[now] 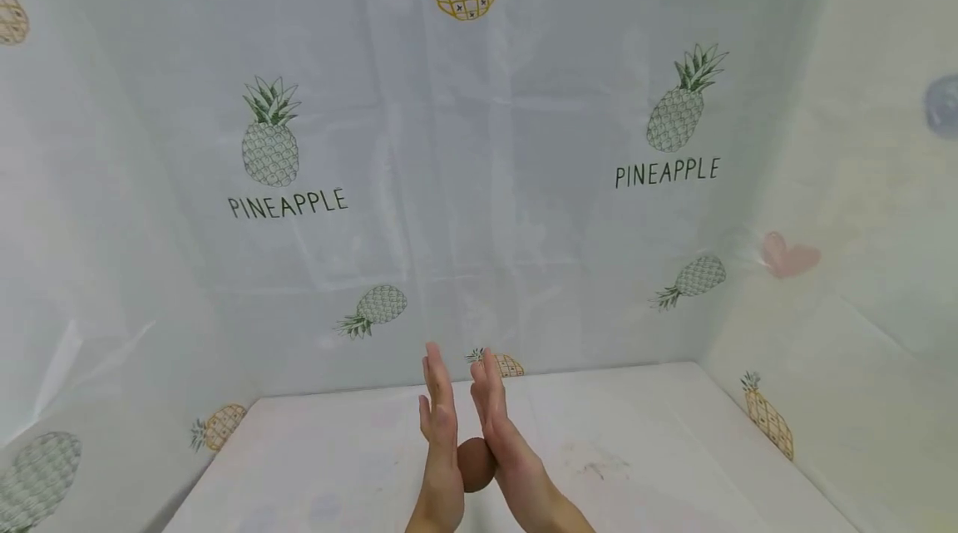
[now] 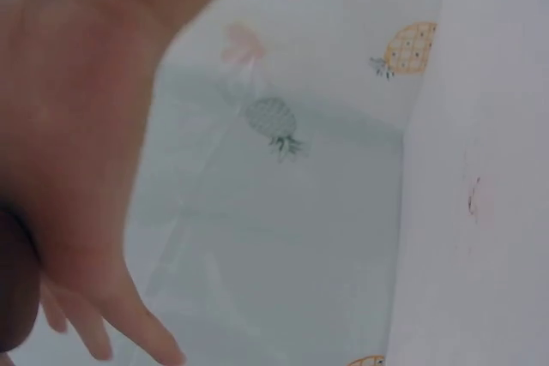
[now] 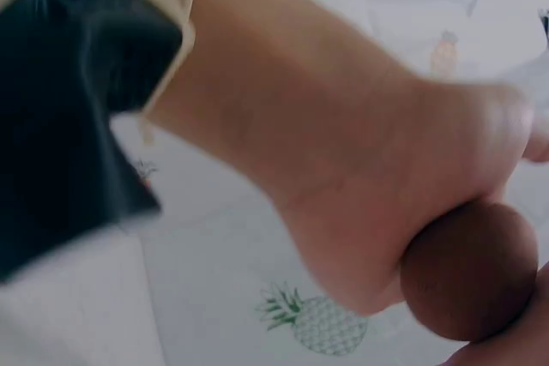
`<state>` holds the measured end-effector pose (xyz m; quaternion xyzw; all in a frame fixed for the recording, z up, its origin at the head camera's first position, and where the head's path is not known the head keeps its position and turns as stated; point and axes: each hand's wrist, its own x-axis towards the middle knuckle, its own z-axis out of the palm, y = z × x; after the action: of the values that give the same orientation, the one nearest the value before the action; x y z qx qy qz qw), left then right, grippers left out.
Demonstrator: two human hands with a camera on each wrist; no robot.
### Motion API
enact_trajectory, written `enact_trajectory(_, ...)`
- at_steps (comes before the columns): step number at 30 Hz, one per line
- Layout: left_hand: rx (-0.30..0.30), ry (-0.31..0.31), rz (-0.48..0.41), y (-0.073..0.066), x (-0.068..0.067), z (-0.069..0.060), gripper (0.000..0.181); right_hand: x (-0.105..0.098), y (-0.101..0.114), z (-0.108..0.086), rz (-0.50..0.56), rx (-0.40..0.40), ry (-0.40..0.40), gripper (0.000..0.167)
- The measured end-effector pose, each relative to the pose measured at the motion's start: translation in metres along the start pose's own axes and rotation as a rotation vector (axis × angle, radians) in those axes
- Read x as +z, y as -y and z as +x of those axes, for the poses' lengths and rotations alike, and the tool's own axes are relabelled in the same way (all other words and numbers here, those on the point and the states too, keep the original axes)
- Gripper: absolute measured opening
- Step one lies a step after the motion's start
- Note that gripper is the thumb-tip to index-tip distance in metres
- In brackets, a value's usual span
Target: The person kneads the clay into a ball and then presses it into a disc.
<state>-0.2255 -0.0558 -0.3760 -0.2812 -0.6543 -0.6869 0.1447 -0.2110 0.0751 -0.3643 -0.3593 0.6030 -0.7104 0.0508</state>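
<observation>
A smooth brown ball (image 1: 476, 465), clay-like in look, sits between the heels of two facing palms. My left hand (image 1: 441, 441) presses it from the left with fingers straight and pointing away. From the other side my right hand (image 1: 509, 441) presses it, its fingers also extended. In the right wrist view the ball (image 3: 470, 272) touches the base of the right palm, with part of the other hand at the lower right corner. Only a dark edge of the ball (image 2: 15, 285) shows in the left wrist view, beside the hand there.
Below the hands lies a white table (image 1: 337, 458), with faint reddish smudges (image 1: 602, 466) right of them. Pale sheeting printed with pineapples (image 1: 270, 155) hangs behind and at both sides. A dark cuff (image 3: 77, 117) covers part of the right wrist view.
</observation>
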Motion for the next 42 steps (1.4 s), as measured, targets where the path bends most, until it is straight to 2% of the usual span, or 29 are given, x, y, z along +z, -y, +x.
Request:
enact_trajectory(4, -0.018, -0.016, 0.02, 0.007, -0.003, 0.0, 0.058, 0.007, 0.008, -0.006, 0.007, 0.006, -0.004, 0.055)
enact_trajectory(6, -0.019, -0.004, 0.027, 0.01, -0.001, 0.0, 0.058, 0.007, 0.011, -0.007, 0.015, -0.023, -0.017, 0.056)
enact_trajectory(10, -0.053, 0.037, 0.022, 0.014, 0.008, -0.002, 0.056, -0.001, 0.014, -0.006, 0.019, -0.131, -0.03, 0.057)
enact_trajectory(13, -0.111, 0.075, -0.022, 0.01, 0.018, -0.006, 0.055, -0.01, 0.015, -0.004, -0.001, -0.205, -0.033, 0.058)
enact_trajectory(15, -0.11, 0.113, -0.041, 0.008, 0.023, -0.008, 0.055, -0.017, 0.017, -0.005, -0.023, -0.226, -0.054, 0.058)
enact_trajectory(16, -0.092, 0.137, -0.054, 0.008, 0.025, -0.01, 0.055, -0.019, 0.018, -0.005, -0.034, -0.231, -0.07, 0.058)
enact_trajectory(18, -0.016, 0.173, -0.066, 0.008, 0.029, -0.011, 0.057, -0.024, 0.019, -0.005, -0.052, -0.226, -0.102, 0.058)
enact_trajectory(22, 0.196, 0.216, -0.062, 0.01, 0.034, -0.013, 0.06, -0.032, 0.017, -0.003, -0.043, -0.226, -0.145, 0.058)
enact_trajectory(23, 0.212, 0.214, -0.06, 0.009, 0.035, -0.014, 0.061, -0.033, 0.015, -0.002, -0.036, -0.224, -0.15, 0.058)
enact_trajectory(25, 0.207, 0.207, -0.07, 0.006, 0.036, -0.016, 0.061, -0.034, 0.01, -0.001, -0.022, -0.209, -0.152, 0.058)
enact_trajectory(29, 0.076, 0.16, -0.063, 0.0, 0.029, -0.016, 0.059, -0.029, -0.002, 0.002, 0.004, -0.136, -0.134, 0.057)
enact_trajectory(32, 0.015, 0.098, -0.025, -0.003, 0.02, -0.011, 0.057, -0.021, -0.009, 0.004, 0.004, -0.087, -0.11, 0.055)
enact_trajectory(37, -0.003, 0.007, 0.016, -0.002, 0.003, 0.001, 0.057, -0.002, -0.009, 0.005, -0.024, -0.015, -0.088, 0.054)
enact_trajectory(39, 0.003, -0.009, 0.018, 0.001, -0.002, 0.003, 0.057, 0.005, -0.005, 0.004, -0.023, 0.009, -0.085, 0.053)
enact_trajectory(42, 0.001, -0.012, 0.013, 0.005, -0.005, 0.004, 0.056, 0.011, 0.001, 0.0, -0.013, -0.005, -0.081, 0.054)
